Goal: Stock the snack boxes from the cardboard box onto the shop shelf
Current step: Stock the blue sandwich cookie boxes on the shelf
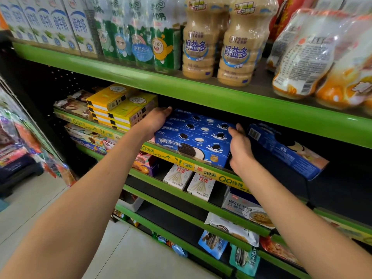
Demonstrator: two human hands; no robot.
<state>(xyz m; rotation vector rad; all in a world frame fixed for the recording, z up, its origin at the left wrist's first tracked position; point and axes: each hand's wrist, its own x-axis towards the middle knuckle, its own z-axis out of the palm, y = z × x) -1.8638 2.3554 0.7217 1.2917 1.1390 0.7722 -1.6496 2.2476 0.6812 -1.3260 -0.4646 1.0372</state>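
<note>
Several blue cookie snack boxes (pixel 196 135) stand side by side in a row on the green shop shelf (pixel 205 168). My left hand (pixel 156 120) presses flat against the left end of the row, fingers pointing into the shelf. Against the right end lies my right hand (pixel 240 147), fingers straight along the side of the front box. Another blue box (pixel 285 149) lies apart on the same shelf to the right. The cardboard box is out of view.
Yellow boxes (pixel 122 108) are stacked just left of the blue row. Milk cartons, bottles (pixel 235 43) and bagged goods fill the shelf above. Lower shelves hold white stick-snack boxes (pixel 189 183) and pouches. Hanging packets (pixel 24 137) are at the far left over tiled floor.
</note>
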